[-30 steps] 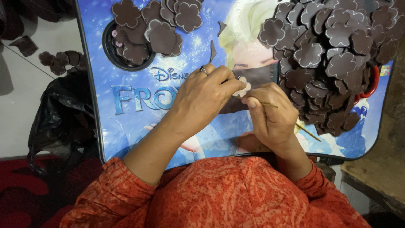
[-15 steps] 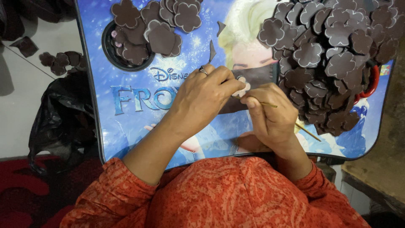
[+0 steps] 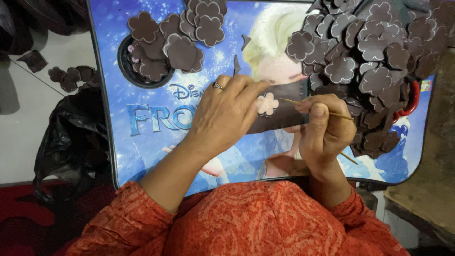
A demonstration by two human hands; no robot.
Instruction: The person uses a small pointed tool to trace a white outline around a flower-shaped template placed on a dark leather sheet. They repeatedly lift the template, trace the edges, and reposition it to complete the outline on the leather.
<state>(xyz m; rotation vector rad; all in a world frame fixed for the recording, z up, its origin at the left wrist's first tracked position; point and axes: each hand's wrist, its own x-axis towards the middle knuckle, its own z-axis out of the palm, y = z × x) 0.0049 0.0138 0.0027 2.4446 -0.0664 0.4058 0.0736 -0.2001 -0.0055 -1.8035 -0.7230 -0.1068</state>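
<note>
Flower cutouts (image 3: 374, 61) heaped right on the lap tray (image 3: 156, 156), others in its left cup hollow (image 3: 142, 71).

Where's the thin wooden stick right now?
In the head view, the thin wooden stick is right of centre, pinched in the right hand, its tip pointing left toward the pale flower cutout under the left hand's fingertips.

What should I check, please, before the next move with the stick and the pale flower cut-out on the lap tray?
1. Left hand steadying the pale flower cut-out: ok, fingertips touch it.
2. Right hand gripping the thin stick: ok, pinched between thumb and fingers.
3. Stick tip reaching the cut-out: cannot tell, it ends just beside it.
4. Dark strip lying flat under the cut-out: ok.
5. Pile of brown flower shapes apart from the right hand: not ok, it crowds the knuckles.
6. Lap tray level: cannot tell.
</note>
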